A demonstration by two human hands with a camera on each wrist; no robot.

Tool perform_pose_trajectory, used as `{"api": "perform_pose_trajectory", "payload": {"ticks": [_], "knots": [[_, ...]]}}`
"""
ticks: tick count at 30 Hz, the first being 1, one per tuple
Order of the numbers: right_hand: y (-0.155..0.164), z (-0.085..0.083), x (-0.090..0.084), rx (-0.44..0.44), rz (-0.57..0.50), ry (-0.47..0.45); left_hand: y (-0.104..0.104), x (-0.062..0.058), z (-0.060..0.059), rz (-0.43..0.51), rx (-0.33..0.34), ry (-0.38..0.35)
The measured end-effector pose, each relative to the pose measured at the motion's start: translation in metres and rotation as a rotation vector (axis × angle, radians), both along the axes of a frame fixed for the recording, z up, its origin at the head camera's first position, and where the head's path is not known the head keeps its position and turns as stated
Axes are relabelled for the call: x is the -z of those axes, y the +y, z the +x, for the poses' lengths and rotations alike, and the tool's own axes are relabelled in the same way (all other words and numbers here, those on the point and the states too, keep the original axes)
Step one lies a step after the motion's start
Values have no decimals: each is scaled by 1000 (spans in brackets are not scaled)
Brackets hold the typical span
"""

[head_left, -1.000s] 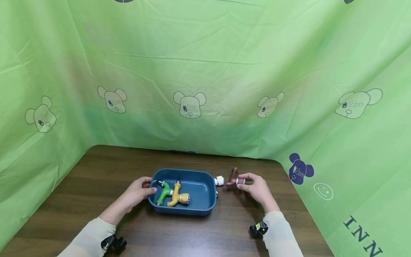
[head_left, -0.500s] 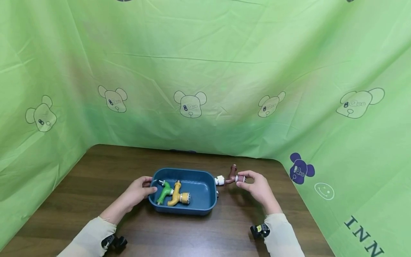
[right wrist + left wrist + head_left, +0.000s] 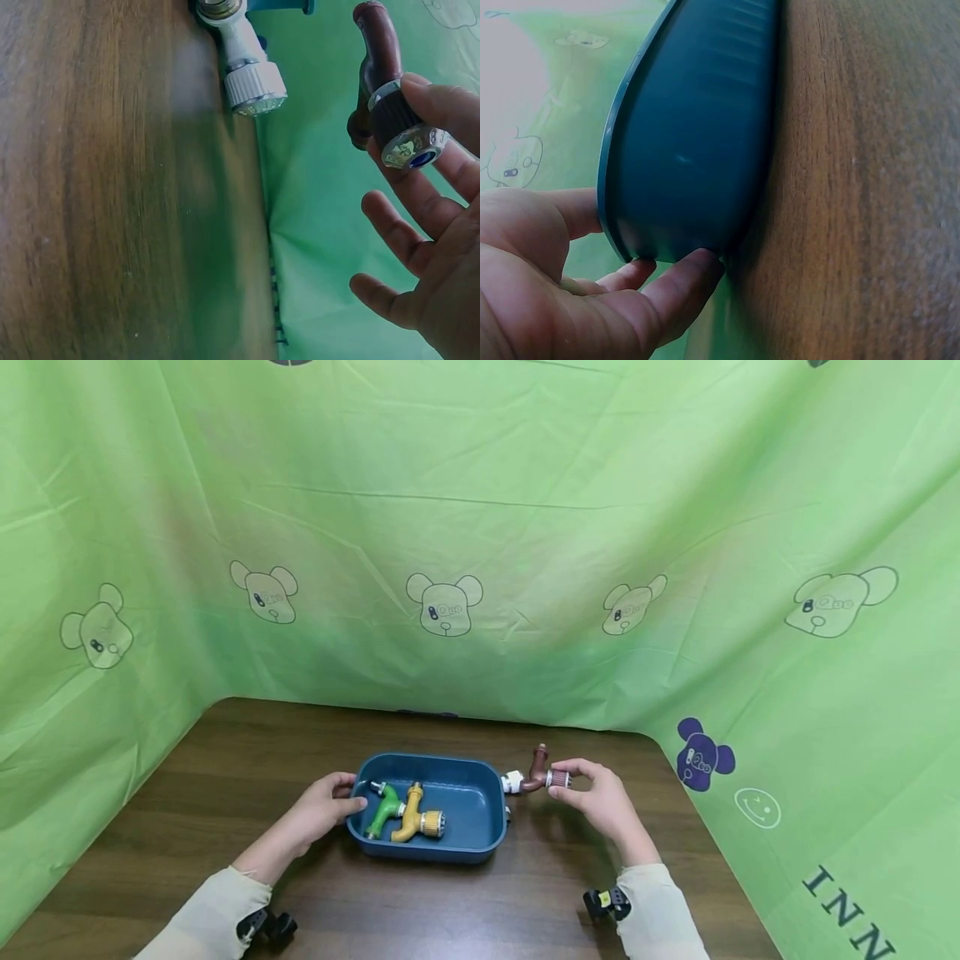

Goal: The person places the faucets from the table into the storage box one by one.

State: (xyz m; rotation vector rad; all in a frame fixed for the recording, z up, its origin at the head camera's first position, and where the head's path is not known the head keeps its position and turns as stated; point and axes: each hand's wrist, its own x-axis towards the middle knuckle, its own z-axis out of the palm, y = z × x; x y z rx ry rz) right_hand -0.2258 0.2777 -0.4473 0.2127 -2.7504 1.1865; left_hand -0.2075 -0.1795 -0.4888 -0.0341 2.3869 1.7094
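Right hand (image 3: 603,802): fingers pinch the knurled collar of the brown tap (image 3: 538,770), held up just off the right end of the blue tub (image 3: 480,847).
Axis: tap body runs from the fingers toward the tub's white fitting (image 3: 512,782), nearly touching it.
Left hand (image 3: 318,810): thumb on the tub's left rim, fingers against its wall, bracing it mid-desk (image 3: 225,760).
Inside tub: green tap (image 3: 382,810), yellow tap (image 3: 412,814).
Hidden: whether tap and fitting meet.

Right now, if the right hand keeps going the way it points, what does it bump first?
Probably the white fitting on the blue tray. The right hand holds the brown tap pointing leftward at it; the depth is unclear.
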Motion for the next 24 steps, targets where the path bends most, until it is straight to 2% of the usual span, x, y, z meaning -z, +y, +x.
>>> {"api": "perform_pose_trajectory", "payload": {"ticks": [12,24], "knots": [[-5,4,2,-17,-5,-14,0,0,1,-3,-6,1],[-7,7,-2,-29,11,10,1,-2,1,3,-9,-8]]}}
